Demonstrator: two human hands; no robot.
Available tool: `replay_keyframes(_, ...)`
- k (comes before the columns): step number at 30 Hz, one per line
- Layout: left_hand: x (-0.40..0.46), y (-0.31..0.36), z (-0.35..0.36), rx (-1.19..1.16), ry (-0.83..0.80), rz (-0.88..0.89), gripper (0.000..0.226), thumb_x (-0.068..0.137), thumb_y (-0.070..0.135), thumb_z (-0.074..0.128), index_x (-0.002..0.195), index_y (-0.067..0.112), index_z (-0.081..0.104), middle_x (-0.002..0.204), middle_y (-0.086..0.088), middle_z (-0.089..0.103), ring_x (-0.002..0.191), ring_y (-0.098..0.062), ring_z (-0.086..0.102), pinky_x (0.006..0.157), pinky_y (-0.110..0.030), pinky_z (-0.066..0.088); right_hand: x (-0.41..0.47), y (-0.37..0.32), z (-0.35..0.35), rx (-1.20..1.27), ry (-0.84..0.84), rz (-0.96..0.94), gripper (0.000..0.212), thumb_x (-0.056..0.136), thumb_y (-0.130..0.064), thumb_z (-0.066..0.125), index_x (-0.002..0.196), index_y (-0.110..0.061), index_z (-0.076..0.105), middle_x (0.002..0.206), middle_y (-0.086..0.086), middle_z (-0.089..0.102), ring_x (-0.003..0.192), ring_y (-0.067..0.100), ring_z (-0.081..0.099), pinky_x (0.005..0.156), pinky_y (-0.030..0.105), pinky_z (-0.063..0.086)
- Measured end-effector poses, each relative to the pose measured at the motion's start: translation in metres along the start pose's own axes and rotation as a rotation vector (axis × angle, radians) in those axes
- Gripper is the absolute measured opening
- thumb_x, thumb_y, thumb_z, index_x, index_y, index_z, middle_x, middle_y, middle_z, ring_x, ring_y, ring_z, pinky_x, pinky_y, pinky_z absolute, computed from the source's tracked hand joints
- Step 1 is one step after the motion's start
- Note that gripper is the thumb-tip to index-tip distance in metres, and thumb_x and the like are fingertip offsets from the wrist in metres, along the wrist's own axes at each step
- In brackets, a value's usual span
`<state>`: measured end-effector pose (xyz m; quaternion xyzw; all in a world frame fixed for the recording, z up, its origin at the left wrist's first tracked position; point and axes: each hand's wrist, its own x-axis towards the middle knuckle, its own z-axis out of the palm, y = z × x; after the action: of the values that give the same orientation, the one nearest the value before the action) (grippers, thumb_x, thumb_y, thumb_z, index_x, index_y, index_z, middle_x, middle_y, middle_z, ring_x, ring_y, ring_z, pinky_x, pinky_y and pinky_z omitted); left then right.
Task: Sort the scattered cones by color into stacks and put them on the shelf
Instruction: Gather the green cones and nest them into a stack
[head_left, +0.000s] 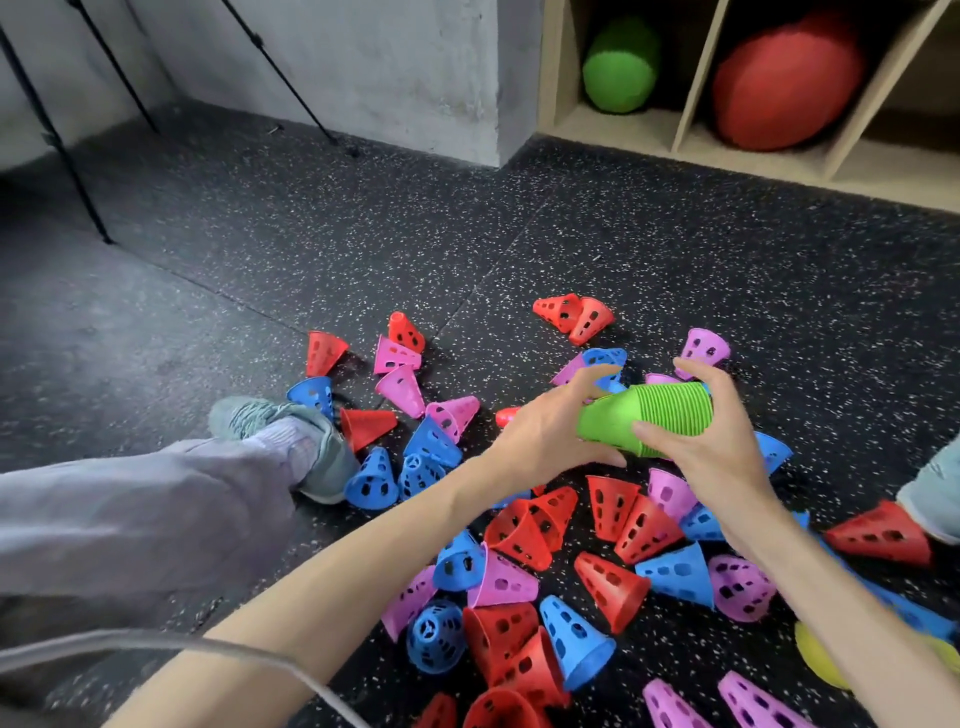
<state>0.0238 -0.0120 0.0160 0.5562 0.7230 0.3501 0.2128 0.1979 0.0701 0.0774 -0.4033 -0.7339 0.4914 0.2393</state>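
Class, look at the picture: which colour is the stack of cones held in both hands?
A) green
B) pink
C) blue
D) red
A: the left hand and right hand hold a nested green stack over loose red, blue and pink cones.

Speckled black floor (649, 234); grey concrete wall (363, 62).

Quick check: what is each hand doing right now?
Left hand: grips the narrow end of the green stack.
Right hand: grips its wide end.

Speckled black floor (675, 234) — scattered red, blue, pink cones (613, 590).
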Motion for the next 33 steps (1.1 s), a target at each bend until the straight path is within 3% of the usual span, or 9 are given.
replay_keyframes(4,0.007,-0.039,-0.006,0.008,0.007,-0.051,0.085,0.075,0.040,0.087,0.146,0.036,0.039,0.133,0.016,0.062,0.118,-0.008,0.057,0.099,-0.040,0.049,0.005,0.017,0.007,0.005,0.106,0.056,0.069,0.083,-0.013,0.081,0.139,-0.037,0.047,0.143,-0.014,0.047,0.130,0.009,0.044,0.113,0.038,0.037)
replay_keyframes(9,0.014,-0.097,-0.009,0.141,-0.016,-0.104,0.076,0.082,0.047,0.080,0.146,0.021,0.047,0.142,0.002,0.059,0.129,-0.019,0.053,0.105,-0.045,0.047,0.009,0.028,0.006,0.007,0.173,0.135,0.066,0.087,-0.013,0.078,0.139,-0.036,0.045,0.145,-0.008,0.046,0.118,0.010,0.045,0.093,0.033,0.036)
replay_keyframes(12,0.025,-0.118,-0.006,0.169,-0.054,-0.122,0.077,0.083,0.050,0.078,0.147,0.021,0.046,0.146,-0.002,0.056,0.133,-0.023,0.051,0.109,-0.044,0.043,0.013,0.033,0.006,0.006,0.186,0.152,0.063,0.087,-0.012,0.078,0.136,-0.036,0.046,0.127,-0.011,0.054,0.101,0.013,0.053,0.084,0.030,0.039)
replay_keyframes(14,0.035,-0.121,-0.004,0.179,-0.082,-0.121,0.079,0.082,0.049,0.081,0.148,0.023,0.045,0.146,0.000,0.056,0.132,-0.022,0.051,0.109,-0.039,0.043,0.015,0.033,0.006,0.011,0.170,0.165,0.064,0.087,-0.013,0.079,0.137,-0.036,0.046,0.131,-0.012,0.052,0.102,0.010,0.050,0.092,0.030,0.040)
replay_keyframes(16,0.045,-0.123,-0.001,0.201,-0.136,-0.114,0.080,0.081,0.048,0.082,0.148,0.023,0.046,0.142,-0.001,0.059,0.128,-0.022,0.055,0.105,-0.040,0.046,0.017,0.034,0.008,-0.003,0.152,0.173,0.067,0.087,-0.015,0.079,0.141,-0.036,0.045,0.147,-0.010,0.045,0.122,0.009,0.043,0.108,0.040,0.037)
replay_keyframes(18,0.050,-0.125,0.003,0.214,-0.190,-0.136,0.080,0.081,0.047,0.082,0.147,0.019,0.048,0.137,-0.004,0.062,0.123,-0.023,0.058,0.100,-0.039,0.048,0.020,0.035,0.011,-0.003,0.132,0.176,0.068,0.087,-0.016,0.079,0.142,-0.036,0.044,0.153,-0.009,0.041,0.134,0.012,0.040,0.114,0.044,0.033)
replay_keyframes(24,0.053,-0.130,0.006,0.225,-0.200,-0.177,0.077,0.084,0.049,0.079,0.146,0.017,0.048,0.126,-0.008,0.064,0.115,-0.028,0.061,0.095,-0.043,0.050,0.023,0.036,0.020,0.002,0.088,0.172,0.067,0.088,-0.017,0.078,0.141,-0.039,0.043,0.144,-0.012,0.042,0.123,0.006,0.037,0.101,0.035,0.032)
replay_keyframes(28,0.049,-0.132,0.001,0.265,-0.246,-0.198,0.084,0.083,0.054,0.078,0.151,0.022,0.042,0.130,-0.006,0.063,0.118,-0.026,0.060,0.097,-0.042,0.050,0.023,0.035,0.024,0.001,0.072,0.166,0.070,0.087,-0.017,0.079,0.144,-0.036,0.042,0.152,-0.013,0.039,0.126,0.004,0.034,0.107,0.037,0.029)
replay_keyframes(33,0.041,-0.128,0.004,0.311,-0.203,-0.186,0.082,0.079,0.058,0.079,0.145,0.024,0.044,0.126,-0.005,0.062,0.111,-0.025,0.061,0.092,-0.045,0.053,0.020,0.032,0.022,0.017,0.075,0.156,0.068,0.088,-0.016,0.078,0.143,-0.036,0.043,0.142,-0.017,0.040,0.124,0.004,0.035,0.103,0.034,0.029)
